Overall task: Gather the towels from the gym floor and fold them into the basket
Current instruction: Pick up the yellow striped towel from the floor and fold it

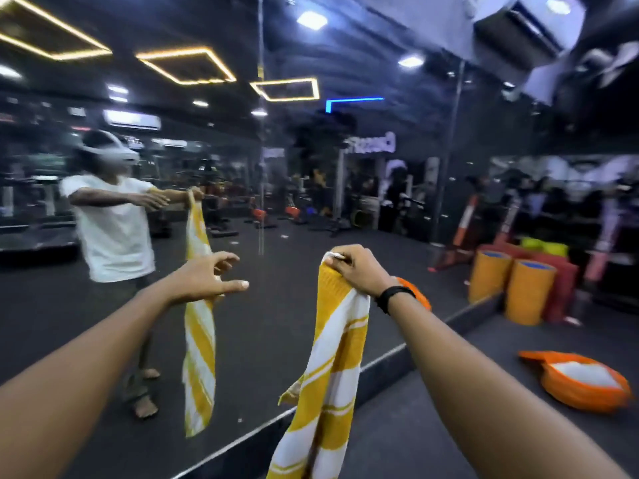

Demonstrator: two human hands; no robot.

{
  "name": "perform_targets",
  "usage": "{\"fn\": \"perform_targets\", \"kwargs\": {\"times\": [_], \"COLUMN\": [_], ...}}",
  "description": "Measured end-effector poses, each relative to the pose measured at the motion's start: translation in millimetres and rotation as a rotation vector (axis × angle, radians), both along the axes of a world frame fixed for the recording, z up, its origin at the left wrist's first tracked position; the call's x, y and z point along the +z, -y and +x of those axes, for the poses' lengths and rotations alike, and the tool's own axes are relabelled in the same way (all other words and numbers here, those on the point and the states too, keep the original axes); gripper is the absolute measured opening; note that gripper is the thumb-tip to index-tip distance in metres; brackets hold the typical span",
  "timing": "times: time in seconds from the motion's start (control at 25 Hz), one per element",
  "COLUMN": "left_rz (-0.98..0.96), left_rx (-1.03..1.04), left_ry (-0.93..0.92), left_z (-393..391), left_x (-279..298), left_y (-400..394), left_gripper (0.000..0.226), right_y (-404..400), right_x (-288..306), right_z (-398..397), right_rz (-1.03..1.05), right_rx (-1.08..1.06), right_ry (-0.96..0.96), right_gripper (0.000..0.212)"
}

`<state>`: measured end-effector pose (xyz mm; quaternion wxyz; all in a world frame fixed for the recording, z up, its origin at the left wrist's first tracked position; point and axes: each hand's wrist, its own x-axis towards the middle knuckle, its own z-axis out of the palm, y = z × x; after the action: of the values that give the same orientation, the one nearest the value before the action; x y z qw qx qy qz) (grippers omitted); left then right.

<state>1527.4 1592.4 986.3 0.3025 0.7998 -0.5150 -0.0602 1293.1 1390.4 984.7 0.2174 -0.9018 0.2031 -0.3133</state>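
A yellow and white striped towel hangs straight down in front of me. My right hand pinches its top corner at chest height. My left hand is held out to the left of the towel with fingers spread, holding nothing and not touching the cloth. An orange basket with white fabric inside lies on the dark floor at the lower right.
A wall mirror stands right ahead and reflects me and the towel. Its base ledge runs diagonally across the floor. Yellow and red padded cylinders stand at the right by the mirror. Dark gym floor lies beneath me.
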Motion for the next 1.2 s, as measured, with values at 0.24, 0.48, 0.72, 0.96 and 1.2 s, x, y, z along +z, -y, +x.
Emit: {"fn": "perform_targets", "kwargs": {"times": [0.24, 0.48, 0.72, 0.96, 1.2], "left_rz": [0.005, -0.021, -0.012, 0.012, 0.017], "left_rx": [-0.310, -0.546, -0.778, -0.970, -1.089], "left_ry": [-0.023, -0.069, -0.125, -0.169, -0.144], "left_z": [-132.1, -228.2, -321.5, -424.7, -558.7], "left_x": [-7.9, -17.2, -18.0, -22.3, -54.7], "left_y": [156.1, 312.3, 481.0, 615.0, 743.4], "left_gripper": [0.070, 0.064, 0.065, 0.084, 0.057], "right_y": [78.2, 152.3, 236.5, 292.8, 375.1], "right_x": [-10.7, -12.1, -8.2, -12.9, -32.5], "right_z": [-187.4, -329.1, -449.1, -547.5, -668.5], "right_rz": [0.026, 0.018, 0.029, 0.071, 0.012], "right_rx": [-0.323, -0.594, -0.874, -1.152, -1.283], "right_ry": [0.047, 0.027, -0.028, -0.057, 0.014], "right_gripper": [0.023, 0.026, 0.029, 0.014, 0.013]}}
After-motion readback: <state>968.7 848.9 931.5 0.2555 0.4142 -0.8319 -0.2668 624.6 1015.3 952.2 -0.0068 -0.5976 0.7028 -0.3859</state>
